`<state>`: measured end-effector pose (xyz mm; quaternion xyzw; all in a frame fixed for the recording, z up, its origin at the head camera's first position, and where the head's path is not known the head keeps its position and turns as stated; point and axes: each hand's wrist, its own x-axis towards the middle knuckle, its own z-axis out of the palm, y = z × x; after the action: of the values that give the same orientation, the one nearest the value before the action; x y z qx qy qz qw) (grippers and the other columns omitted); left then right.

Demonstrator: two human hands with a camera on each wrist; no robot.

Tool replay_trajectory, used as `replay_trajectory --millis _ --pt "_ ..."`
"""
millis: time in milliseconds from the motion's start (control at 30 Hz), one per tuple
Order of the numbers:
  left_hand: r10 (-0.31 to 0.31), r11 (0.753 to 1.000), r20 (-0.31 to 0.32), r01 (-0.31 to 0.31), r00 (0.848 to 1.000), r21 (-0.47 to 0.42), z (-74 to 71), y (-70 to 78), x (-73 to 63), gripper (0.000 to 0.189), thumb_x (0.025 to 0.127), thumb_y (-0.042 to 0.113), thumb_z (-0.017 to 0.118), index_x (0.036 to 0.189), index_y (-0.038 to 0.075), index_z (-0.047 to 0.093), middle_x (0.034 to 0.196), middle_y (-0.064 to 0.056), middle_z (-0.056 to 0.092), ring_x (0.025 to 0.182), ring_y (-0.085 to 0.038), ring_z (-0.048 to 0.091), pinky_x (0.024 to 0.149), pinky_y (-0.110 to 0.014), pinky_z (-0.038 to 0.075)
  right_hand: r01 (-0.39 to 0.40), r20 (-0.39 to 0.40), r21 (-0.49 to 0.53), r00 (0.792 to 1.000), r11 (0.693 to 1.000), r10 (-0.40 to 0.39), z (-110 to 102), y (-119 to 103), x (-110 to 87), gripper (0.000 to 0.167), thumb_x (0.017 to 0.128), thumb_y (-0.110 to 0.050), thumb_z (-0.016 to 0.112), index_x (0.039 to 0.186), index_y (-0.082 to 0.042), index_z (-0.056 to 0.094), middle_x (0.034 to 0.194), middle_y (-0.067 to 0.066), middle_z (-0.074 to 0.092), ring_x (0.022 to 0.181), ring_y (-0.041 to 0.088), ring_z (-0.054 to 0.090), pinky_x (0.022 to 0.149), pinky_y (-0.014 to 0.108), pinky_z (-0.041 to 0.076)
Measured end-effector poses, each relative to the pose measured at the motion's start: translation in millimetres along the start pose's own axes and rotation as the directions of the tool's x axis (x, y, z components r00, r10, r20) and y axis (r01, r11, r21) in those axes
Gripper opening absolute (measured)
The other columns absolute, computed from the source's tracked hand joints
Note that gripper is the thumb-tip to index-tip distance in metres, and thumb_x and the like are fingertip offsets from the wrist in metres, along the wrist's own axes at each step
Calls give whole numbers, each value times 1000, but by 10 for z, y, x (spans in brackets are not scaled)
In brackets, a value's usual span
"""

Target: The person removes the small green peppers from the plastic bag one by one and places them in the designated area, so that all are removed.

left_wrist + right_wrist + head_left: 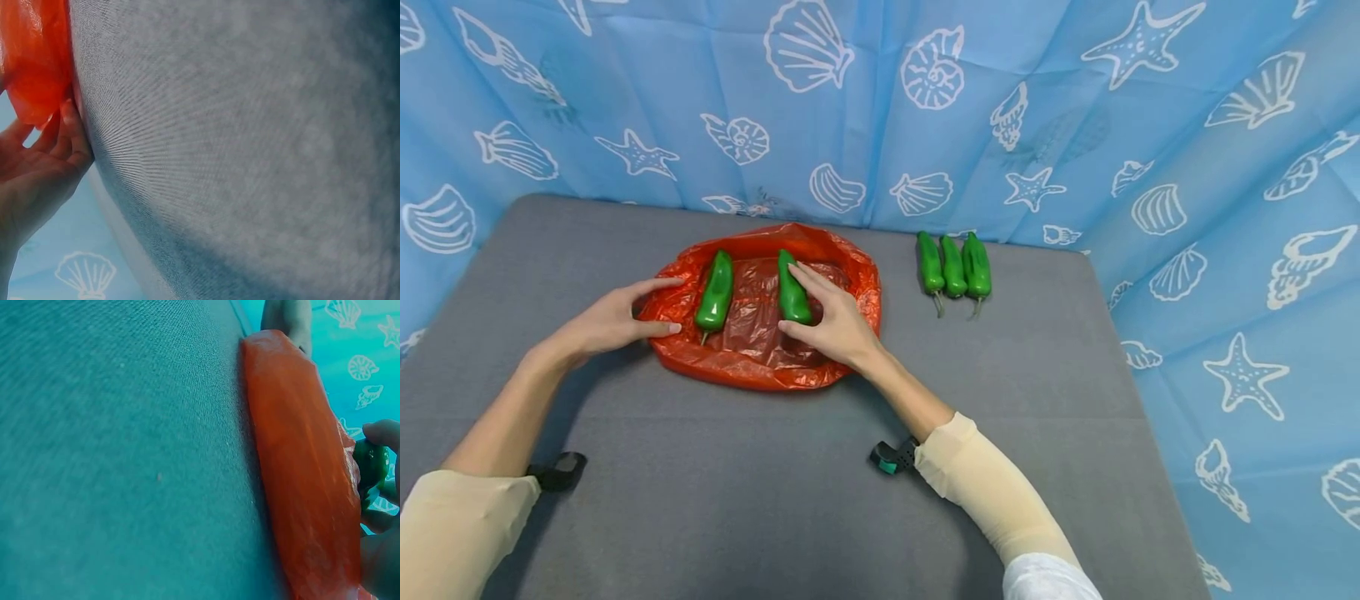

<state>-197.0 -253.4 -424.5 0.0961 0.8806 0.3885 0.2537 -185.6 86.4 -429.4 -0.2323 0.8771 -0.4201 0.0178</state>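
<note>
On the grey table lies a red plastic bag, its mouth spread wide and its rim rolled into an oval. My left hand grips the bag's left edge, thumb and index finger over the rim; the left wrist view shows other fingers against the bag's outer side. Inside, at the left, rests one green pepper. Over the bag's right half, my right hand holds another green pepper between thumb and fingers. In the right wrist view this pepper shows just beyond the bag's rim, partly hidden by fingers.
Several more green peppers lie side by side right of the bag, near the table's back edge, stems toward me. The grey tabletop spreads in front. A blue curtain with white shell prints hangs behind and at the right.
</note>
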Motion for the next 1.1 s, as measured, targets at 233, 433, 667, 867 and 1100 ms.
replay_trajectory --millis 233,433,667,867,1100 --pt "-4 1000 -1 4 1000 6 7 12 4 85 94 39 68 159 12 20 157 -35 16 138 -56 21 105 -73 25 4 -24 20 1000 1000 -4 -91 26 -84 78 86 -33 77 153 -22 40 159 3 35 133 18 49 100 38 48" --pt "-6 1000 -4 6 1000 14 -10 -24 23 87 93 41 69 159 13 20 157 -34 15 139 -56 20 105 -73 25 49 -46 53 998 997 -47 -169 95 -143 75 87 -30 77 152 -20 42 158 0 38 132 14 49 101 38 48" --pt "-3 1000 1 3 1000 14 -1 -44 24 86 94 40 69 159 13 20 157 -34 15 139 -56 20 105 -73 25 56 -54 89 997 994 -51 -247 177 -238 75 87 -28 78 152 -20 43 158 -3 37 138 12 41 104 42 46" --pt "-6 1000 -3 6 1000 24 13 -19 12 87 93 40 69 159 11 20 157 -35 14 138 -57 20 105 -74 25 55 -73 105 996 993 -47 -321 224 -321 75 86 -24 79 151 -19 44 157 -3 38 132 14 47 99 36 50" --pt "-10 1000 -7 10 1000 24 0 7 16 87 93 41 69 159 11 20 157 -36 14 139 -57 19 105 -74 23 51 -76 167 996 985 -38 -395 278 -397 75 85 -15 79 151 -16 43 158 3 37 126 18 53 98 33 51"
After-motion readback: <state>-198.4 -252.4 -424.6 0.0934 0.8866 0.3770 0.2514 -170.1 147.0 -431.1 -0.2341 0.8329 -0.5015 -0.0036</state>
